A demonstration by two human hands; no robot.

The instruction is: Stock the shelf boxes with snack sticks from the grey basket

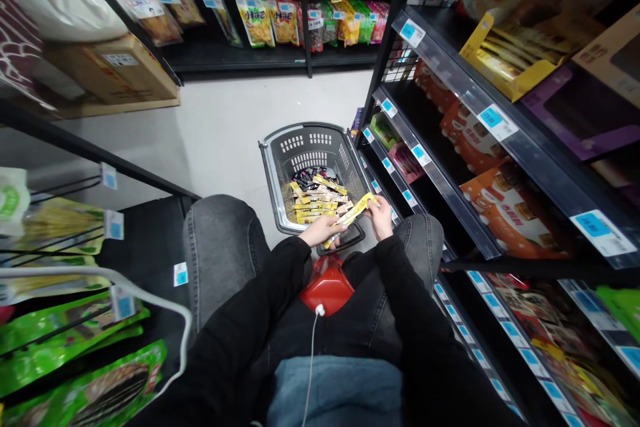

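A long, thin yellow snack packet (356,211) slants across the near right part of the shopping basket, held between both hands. My left hand (319,232) is closed around its lower end, and my right hand (382,219) pinches the upper end. Below them, the dark grey basket (278,161) stands on the floor. Inside it lie several similar yellow packets (316,205) near the front, with dark packets (316,175) behind them. The basket's handle (356,239) is folded toward me, just under my hands.
My knees flank the basket's near end. Shelves with orange snack boxes (493,147) rise close on the right; hanging green bags (75,340) are at left. A cardboard box (133,70) stands back left. A red glossy object (327,290) with a white cable sits between my legs.
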